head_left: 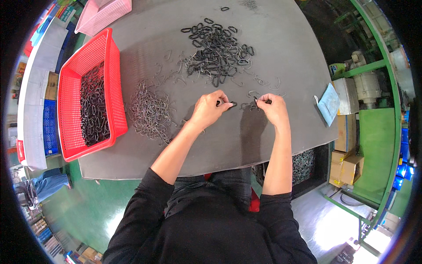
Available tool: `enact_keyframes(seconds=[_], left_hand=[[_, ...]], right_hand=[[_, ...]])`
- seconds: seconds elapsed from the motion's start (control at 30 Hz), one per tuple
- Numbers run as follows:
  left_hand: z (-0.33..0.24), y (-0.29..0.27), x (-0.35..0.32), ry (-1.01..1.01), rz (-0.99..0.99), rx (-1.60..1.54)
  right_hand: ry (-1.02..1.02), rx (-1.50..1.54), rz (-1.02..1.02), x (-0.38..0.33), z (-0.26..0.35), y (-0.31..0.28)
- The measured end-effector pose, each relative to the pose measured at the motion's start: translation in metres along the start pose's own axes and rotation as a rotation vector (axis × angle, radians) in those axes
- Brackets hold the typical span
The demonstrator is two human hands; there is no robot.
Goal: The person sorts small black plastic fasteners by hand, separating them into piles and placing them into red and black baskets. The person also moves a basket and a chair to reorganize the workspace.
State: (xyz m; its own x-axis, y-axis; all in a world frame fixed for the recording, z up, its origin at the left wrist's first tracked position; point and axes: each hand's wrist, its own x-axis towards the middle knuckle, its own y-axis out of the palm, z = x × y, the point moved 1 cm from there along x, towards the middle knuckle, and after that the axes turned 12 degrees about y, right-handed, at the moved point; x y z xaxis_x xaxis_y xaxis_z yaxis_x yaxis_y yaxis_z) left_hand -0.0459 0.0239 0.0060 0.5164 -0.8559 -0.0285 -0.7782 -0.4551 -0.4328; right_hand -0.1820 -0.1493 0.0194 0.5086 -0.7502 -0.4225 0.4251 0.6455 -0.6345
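Observation:
Over the middle of the grey table, my left hand is closed in a pinch on a black carabiner, which pokes out past the fingertips. A short way to its right, my right hand pinches too; a small dark bit shows at its fingertips, but its kind is hidden. Several thin bent wire pieces lie beside the right fingertips. Beyond both hands spreads a heap of black carabiners mixed with wire pieces. Left of my left forearm is a pile of bent metal wires.
A red plastic basket with many dark carabiners stands at the table's left edge. Behind it is a pink basket. A blue face mask hangs at the right edge, near cardboard boxes. Below the table sits a black crate of metal pieces.

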Motion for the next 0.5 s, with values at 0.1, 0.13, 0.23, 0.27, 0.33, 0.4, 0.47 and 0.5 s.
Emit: enact_keyframes(seconds=[0.1,0.13,0.23,0.27,0.33,0.4,0.47,0.5], left_hand=[[0.001,0.001,-0.006,-0.063,0.029,-0.566],[0.000,0.002,-0.007,-0.112,0.022,-0.822],[0.013,0.014,-0.005,-0.156,0.001,-1.254],[0.011,0.022,-0.004,-0.188,-0.042,-1.341],[0.004,0.032,0.000,-0.287,-0.117,-1.516],[0.001,0.038,-0.005,-0.337,-0.186,-1.589],[0.009,0.037,-0.010,-0.447,-0.273,-1.686],[0.009,0.032,-0.011,-0.455,-0.263,-1.716]], right_hand=[[0.008,-0.434,-0.398,-0.007,0.010,-0.003],[-0.044,-0.330,-0.337,-0.011,0.016,-0.004],[-0.169,-0.072,-0.119,-0.031,0.041,0.001],[-0.208,-0.060,-0.111,-0.042,0.051,0.008],[-0.309,-0.073,0.037,-0.055,0.066,0.023],[-0.417,0.034,0.144,-0.056,0.071,0.026],[-0.559,0.123,-0.037,-0.030,0.067,0.017],[-0.592,0.091,-0.255,-0.008,0.055,0.007]])
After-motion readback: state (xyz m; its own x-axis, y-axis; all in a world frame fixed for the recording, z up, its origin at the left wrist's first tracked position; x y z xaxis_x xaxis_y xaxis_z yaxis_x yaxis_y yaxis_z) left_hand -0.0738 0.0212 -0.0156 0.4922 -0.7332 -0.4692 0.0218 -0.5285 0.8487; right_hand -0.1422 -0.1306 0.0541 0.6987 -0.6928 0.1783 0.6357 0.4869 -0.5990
